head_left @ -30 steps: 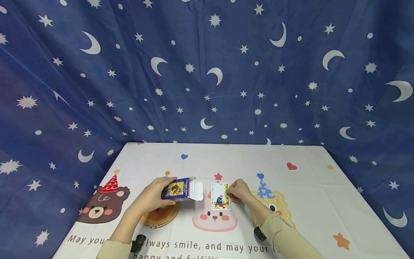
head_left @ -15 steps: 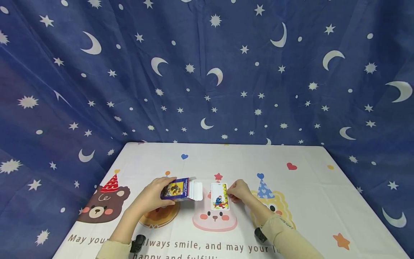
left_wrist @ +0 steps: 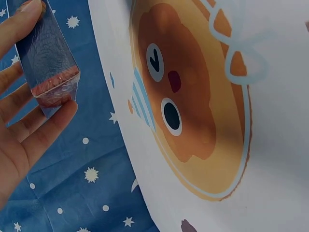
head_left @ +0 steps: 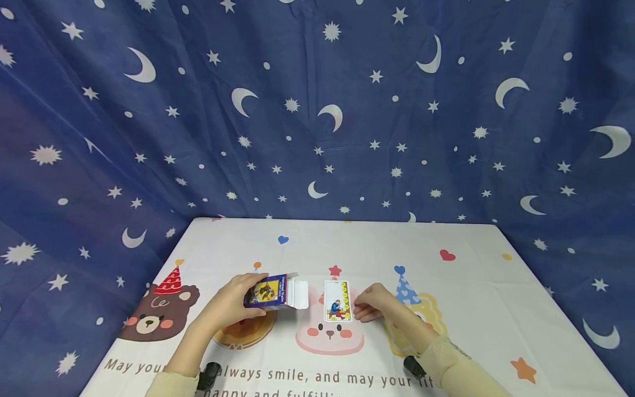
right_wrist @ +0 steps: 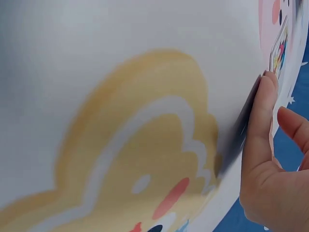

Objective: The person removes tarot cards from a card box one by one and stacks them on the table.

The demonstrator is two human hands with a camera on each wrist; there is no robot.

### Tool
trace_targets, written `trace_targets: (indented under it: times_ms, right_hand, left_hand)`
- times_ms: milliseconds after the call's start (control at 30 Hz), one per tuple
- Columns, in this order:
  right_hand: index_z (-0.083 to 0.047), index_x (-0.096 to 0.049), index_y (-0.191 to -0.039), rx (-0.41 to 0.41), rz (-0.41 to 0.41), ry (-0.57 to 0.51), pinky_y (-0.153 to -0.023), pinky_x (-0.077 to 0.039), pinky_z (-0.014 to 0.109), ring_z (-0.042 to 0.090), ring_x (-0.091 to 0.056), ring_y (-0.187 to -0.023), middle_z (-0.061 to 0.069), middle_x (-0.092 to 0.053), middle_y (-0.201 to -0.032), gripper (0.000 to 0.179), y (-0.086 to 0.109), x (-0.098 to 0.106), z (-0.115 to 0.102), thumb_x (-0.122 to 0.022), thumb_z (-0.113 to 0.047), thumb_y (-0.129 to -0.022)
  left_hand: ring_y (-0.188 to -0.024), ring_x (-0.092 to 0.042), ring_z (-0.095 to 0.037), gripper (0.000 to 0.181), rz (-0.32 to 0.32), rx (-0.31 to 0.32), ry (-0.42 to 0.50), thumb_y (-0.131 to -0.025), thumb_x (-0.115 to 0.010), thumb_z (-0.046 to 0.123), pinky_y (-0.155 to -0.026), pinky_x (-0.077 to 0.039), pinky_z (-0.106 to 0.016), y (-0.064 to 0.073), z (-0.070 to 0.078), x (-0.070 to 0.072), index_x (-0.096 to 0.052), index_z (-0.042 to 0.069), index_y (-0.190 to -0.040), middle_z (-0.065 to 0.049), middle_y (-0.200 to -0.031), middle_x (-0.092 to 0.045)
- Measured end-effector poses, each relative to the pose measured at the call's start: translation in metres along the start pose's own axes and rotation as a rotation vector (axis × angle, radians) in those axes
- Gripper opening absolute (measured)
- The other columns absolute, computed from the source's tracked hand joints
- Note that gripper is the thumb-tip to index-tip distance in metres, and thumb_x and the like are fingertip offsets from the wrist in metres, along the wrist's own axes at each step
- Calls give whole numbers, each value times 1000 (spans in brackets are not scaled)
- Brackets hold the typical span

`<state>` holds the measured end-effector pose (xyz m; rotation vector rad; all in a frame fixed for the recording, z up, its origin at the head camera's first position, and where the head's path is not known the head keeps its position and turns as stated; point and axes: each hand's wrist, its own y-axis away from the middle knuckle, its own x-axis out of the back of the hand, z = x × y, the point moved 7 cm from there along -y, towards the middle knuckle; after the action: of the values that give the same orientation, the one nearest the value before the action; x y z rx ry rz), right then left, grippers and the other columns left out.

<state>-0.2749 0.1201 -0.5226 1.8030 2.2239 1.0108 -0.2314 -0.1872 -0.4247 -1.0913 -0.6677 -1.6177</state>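
Note:
My left hand [head_left: 230,298] grips a blue tarot card box [head_left: 268,292] by its closed end, thumb on the near side and fingers on the far side. The box's white end flap [head_left: 300,294] stands out toward the right. In the left wrist view, the fingertips curl round the shiny wrapped end of the box [left_wrist: 50,58]. Face up on the table lies a tarot card [head_left: 337,301] with a figure in blue and red and a row of yellow discs. Just right of it my right hand [head_left: 374,302] rests by the card's edge, thumb apart from the fingers, holding nothing.
A white tablecloth [head_left: 476,309] printed with cartoon animals and lettering covers the table. Behind it and at both sides hangs a blue curtain [head_left: 317,138] with moons and stars. Both wrists carry small black cameras.
My right hand has let go of the card's right edge and drawn slightly right, its fingers loosening. The left hand and the box have shifted a little left. The card stays put.

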Motion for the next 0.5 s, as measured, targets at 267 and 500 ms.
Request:
trace_targets:
  times_ms: [267,500]
  right_hand:
    - [8,-65,-84,33,-64,-72,-54,-58,26,11,-64,-50,7,-66,-61,14,4,-5,3,-59,-4,-86]
    - [8,-64,-85,32,-103,-86,-56,-58,27,11,-65,-52,7,-67,-62,14,10,-6,-1,-58,-5,-87]
  left_hand:
    - [-124,-48,-36,75,-12,15,1,-69,-84,27,-101,-42,-55,-2,2,-1,-51,12,-135,-14,-133,-55]
    - [-124,-48,-36,75,-15,24,-2,-69,-84,28,-101,-42,-56,-3,2,-2,-51,13,-135,-14,-133,-55]
